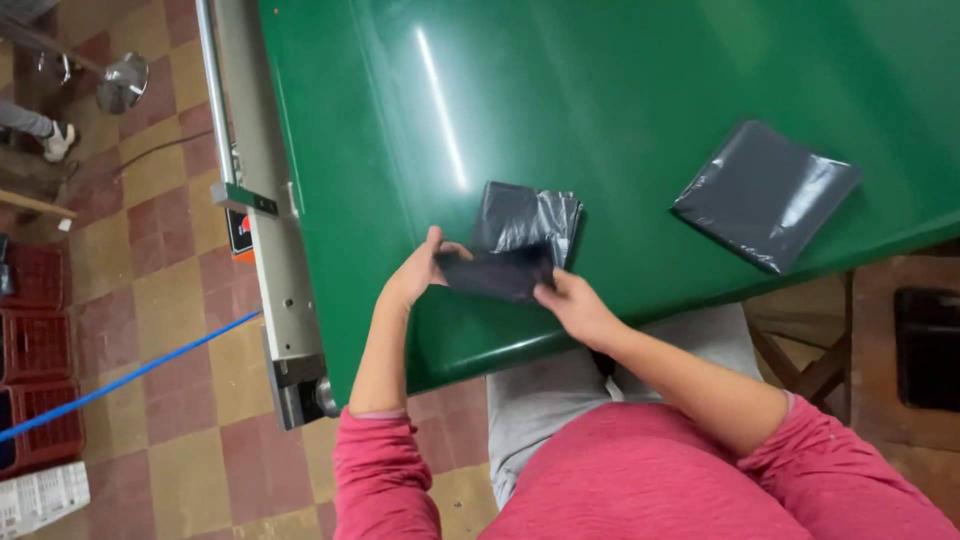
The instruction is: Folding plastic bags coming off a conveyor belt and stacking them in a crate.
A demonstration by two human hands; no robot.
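Observation:
Both my hands hold one small folded dark grey plastic bag (497,272) just above the near edge of the green table (620,120). My left hand (412,275) pinches its left end and my right hand (572,305) grips its right end. Behind it on the table lies another folded, crinkled dark bag (525,216), touching or just beyond the held one. A flat stack of dark grey bags (765,195) rests further right near the table's edge.
A grey metal rail (262,190) runs along the table's left side. On the tiled floor are red crates (35,345), a white crate (40,498), a blue hose (130,372) and a stool base (122,82). A wooden stool (800,350) stands at right.

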